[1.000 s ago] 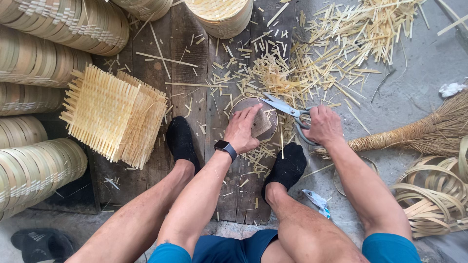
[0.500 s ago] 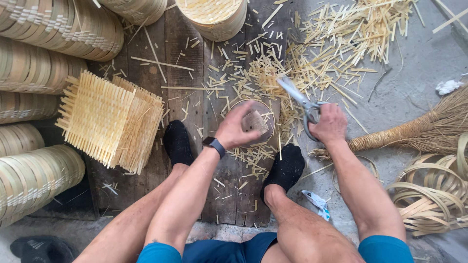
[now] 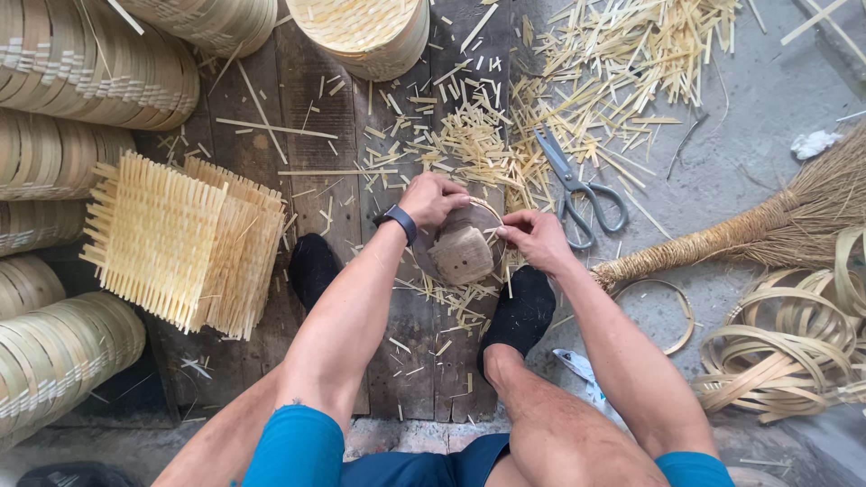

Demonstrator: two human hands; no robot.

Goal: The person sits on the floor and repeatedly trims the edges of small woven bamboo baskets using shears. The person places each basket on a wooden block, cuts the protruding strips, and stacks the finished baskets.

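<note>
My left hand [image 3: 433,198] grips the top edge of a small round wooden form [image 3: 460,252] with a square block on it, tilted up between my feet. My right hand [image 3: 534,236] pinches the form's right rim, where a thin bamboo strip runs around it. A pair of grey-handled scissors [image 3: 577,185] lies on the floor just beyond my right hand, let go. My feet in black socks [image 3: 523,311] rest on the dark wooden boards [image 3: 316,135]. A dark watch sits on my left wrist.
A stack of square woven bamboo mats [image 3: 180,239] lies at left. Stacked round bamboo baskets [image 3: 63,153] line the left and top edges. Cut bamboo slivers [image 3: 577,81] litter the floor. A straw broom [image 3: 749,230] and coiled bamboo strips [image 3: 794,343] are at right.
My right hand has laid the scissors down on the floor and moved to the round form. My left hand has tilted the form upright.
</note>
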